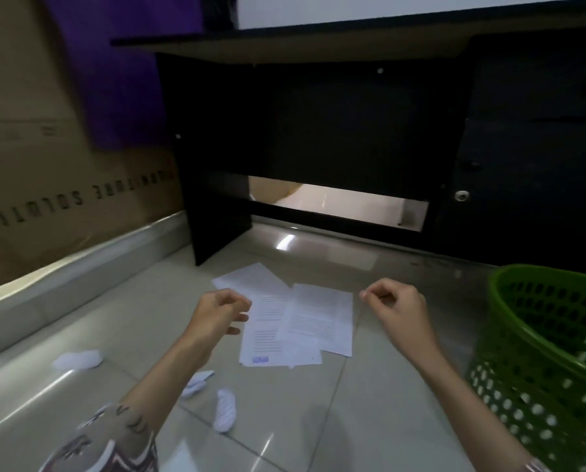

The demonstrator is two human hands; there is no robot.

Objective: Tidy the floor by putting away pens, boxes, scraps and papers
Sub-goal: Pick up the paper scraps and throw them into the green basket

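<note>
Several printed white papers [298,321] lie overlapped on the tiled floor in front of a black desk. My left hand [216,313] hovers at their left edge, fingers loosely curled and holding nothing. My right hand [395,306] hangs just right of the papers, fingers curled in with nothing in them. Three white paper scraps lie near my left forearm: one at the left [78,360], one beside the arm [197,383], one closer to me [225,410].
A green perforated plastic basket [553,356] stands at the right. The black desk [335,137] rises straight ahead with a gap under its back panel. A large cardboard box [29,172] leans along the left wall above a grey skirting.
</note>
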